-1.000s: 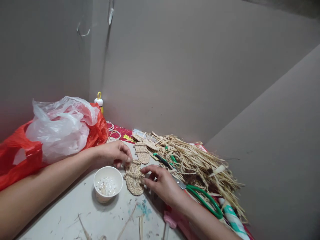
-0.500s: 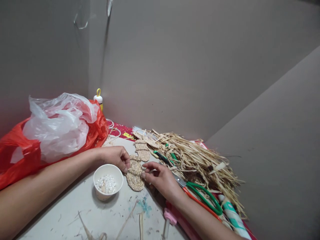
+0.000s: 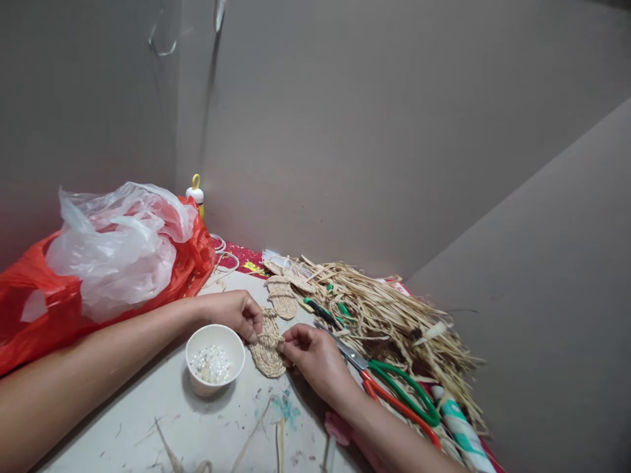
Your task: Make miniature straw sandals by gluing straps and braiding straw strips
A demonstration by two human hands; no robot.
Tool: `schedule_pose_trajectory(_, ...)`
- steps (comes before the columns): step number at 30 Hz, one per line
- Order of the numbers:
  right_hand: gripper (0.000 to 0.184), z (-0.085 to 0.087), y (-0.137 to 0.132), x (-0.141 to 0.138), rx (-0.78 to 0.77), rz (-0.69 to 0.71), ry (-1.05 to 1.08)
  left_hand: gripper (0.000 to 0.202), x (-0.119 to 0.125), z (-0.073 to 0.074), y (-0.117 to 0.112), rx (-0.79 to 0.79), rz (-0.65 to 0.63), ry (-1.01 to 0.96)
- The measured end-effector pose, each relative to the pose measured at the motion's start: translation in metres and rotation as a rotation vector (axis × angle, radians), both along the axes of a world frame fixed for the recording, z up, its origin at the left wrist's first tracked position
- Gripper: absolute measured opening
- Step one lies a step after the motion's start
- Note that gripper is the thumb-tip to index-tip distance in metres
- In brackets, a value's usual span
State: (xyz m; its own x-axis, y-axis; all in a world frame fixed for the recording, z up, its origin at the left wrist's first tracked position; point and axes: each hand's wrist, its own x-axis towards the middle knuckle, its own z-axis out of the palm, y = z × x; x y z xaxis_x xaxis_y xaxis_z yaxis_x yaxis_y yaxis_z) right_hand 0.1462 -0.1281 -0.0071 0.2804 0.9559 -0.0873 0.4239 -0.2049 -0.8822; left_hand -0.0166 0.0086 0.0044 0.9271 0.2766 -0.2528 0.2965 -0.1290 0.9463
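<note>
Straw slipper point(image 3: 269, 362) lying on the surface point(image 3: 142, 427)

Your left hand point(image 3: 244, 316) is pinching the slipper's left edge, fingers close together. Your right hand point(image 3: 311, 355) is pinching the right end of its strap point(image 3: 271, 339), fingers narrow. The slipper is lying between your hands, near a white cup point(image 3: 215, 336) that is holding shiny beads point(image 3: 211, 365). Another slipper point(image 3: 282, 299) is lying behind it. Scissors point(image 3: 355, 357) are resting on the right, by a pile of straw point(image 3: 389, 315).

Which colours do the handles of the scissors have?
The scissors have one green handle and one orange handle, shown best in the head view.
</note>
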Motion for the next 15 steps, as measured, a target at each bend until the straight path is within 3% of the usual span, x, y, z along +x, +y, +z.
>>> schedule_pose_trajectory(15, 0.017, -0.0029, 0.0021, 0.0014, -0.052, -0.010, 0.161, 0.012, 0.0051, -0.0042, 0.0003, 0.171, -0.041, -0.005)
